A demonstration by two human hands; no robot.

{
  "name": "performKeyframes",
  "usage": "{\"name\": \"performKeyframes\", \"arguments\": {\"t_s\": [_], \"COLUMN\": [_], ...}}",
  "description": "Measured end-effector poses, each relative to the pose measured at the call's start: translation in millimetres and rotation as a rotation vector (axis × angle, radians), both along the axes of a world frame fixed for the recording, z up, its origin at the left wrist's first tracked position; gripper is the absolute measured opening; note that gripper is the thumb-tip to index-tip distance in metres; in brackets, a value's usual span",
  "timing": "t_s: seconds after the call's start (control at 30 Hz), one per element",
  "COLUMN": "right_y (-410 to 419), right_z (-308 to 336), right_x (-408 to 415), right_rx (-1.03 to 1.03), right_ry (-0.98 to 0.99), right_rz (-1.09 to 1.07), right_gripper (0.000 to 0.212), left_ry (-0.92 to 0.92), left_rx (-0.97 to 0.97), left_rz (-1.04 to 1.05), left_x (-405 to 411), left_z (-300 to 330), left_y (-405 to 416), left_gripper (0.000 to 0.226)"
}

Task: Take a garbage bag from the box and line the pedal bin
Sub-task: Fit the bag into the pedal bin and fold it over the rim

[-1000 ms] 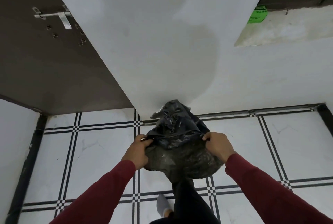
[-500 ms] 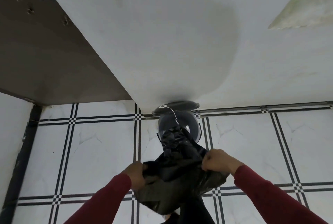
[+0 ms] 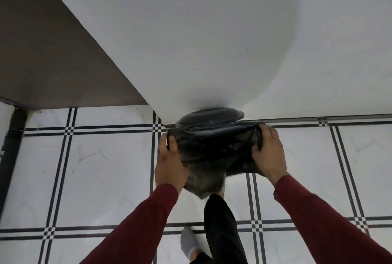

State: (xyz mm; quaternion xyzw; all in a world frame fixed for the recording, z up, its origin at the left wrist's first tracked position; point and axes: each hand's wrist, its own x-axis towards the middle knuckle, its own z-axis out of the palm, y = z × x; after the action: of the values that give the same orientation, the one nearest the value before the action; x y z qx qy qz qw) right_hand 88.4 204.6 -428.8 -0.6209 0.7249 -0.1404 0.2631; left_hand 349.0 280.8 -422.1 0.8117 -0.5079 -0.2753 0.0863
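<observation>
Foot: near the bottom edge our grey-socked foot [image 3: 187, 240] is flat on the tile floor [image 3: 95, 179], and a dark-trousered leg [image 3: 222, 232] runs up towards the bin; we judge it is working the pedal, though the pedal itself is hidden.
Sleeves: both red sleeves [image 3: 135, 225] reach forward and slightly down, arms spread apart.
Left hand: our left hand [image 3: 169, 164] is clenched on the left edge of the bag [image 3: 212, 147], fingers hooked over the top, knuckles up.
Right hand: our right hand [image 3: 268, 153] is clamped on the right edge, fingers dug into a fold of plastic.
Hands together: well apart, and the black film is pulled taut between them.
Bag: out of the box, opened, stretched across the bin's mouth; a loose tail hangs down at the near side.
Bin: hidden under the bag, so we cannot tell whether the mouth is over the rim yet.
Lid: the dark lid [image 3: 210, 116] stands open just beyond, close against the white wall [image 3: 191, 30].
Progress: the fetching is done. Left: seat the edge all round, push the bag down inside, close the lid.
Box: not in view.
</observation>
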Motion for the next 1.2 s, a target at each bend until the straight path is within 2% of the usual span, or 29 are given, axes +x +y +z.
{"name": "performKeyframes", "arguments": {"t_s": [0.1,0.27,0.4,0.5,0.63,0.7,0.8,0.87,0.93,0.97,1.03,1.07,1.13,1.2], "right_y": [11.1,18.9,-0.7,-24.0,-57.0,-71.4,-93.4,-112.3,-128.0,-133.7,-134.5,-129.4,-115.8,-100.1], "right_z": [-27.0,-91.2,-124.7,-143.4,-164.8,-174.6,-191.5,-205.1,-214.1,-217.6,-212.1,-211.0,-217.0,-238.2], "right_x": [1.3,-10.2,-17.1,-17.9,-16.4,-16.2,-19.7,-23.5,-22.7,-22.0,-20.4,-23.8,-35.6,-55.5], "right_rx": [0.026,0.397,0.571,0.549,0.427,0.392,0.456,0.499,0.551,0.598,0.772,0.845,0.846,0.860], "right_ry": [0.003,0.148,0.266,0.264,0.255,0.269,0.237,0.122,-0.006,-0.059,-0.115,-0.195,-0.349,-0.484], "right_rz": [-0.013,0.155,0.280,0.276,0.274,0.315,0.292,0.239,0.157,0.123,0.077,-0.002,-0.158,-0.253], "right_gripper": [0.071,0.079,0.086,0.099,0.099,0.097,0.094,0.089,0.080,0.067,0.020,0.010,0.007,0.018], "left_ry": [0.009,-0.105,-0.200,-0.157,-0.090,-0.117,-0.117,-0.018,0.187,0.293,0.475,0.553,0.757,0.963], "left_rx": [0.000,0.173,0.298,0.311,0.308,0.298,0.359,0.361,0.312,0.317,0.441,0.515,0.591,0.572], "left_rz": [-0.054,-0.273,-0.409,-0.446,-0.438,-0.430,-0.395,-0.383,-0.347,-0.300,-0.123,-0.034,0.134,0.362], "left_x": [-0.5,15.5,29.9,34.7,37.3,38.0,45.7,57.5,67.9,71.4,72.1,70.0,68.1,67.2], "left_z": [-31.2,-91.8,-133.2,-162.6,-190.5,-201.6,-221.7,-244.9,-266.3,-271.1,-267.8,-262.0,-254.7,-254.0], "left_y": [8.8,7.2,-15.4,-39.9,-74.8,-86.0,-105.0,-119.1,-131.2,-135.3,-137.7,-136.0,-125.5,-110.9], "left_gripper": [0.095,0.101,0.105,0.112,0.120,0.115,0.108,0.104,0.093,0.089,0.090,0.089,0.087,0.084]}}
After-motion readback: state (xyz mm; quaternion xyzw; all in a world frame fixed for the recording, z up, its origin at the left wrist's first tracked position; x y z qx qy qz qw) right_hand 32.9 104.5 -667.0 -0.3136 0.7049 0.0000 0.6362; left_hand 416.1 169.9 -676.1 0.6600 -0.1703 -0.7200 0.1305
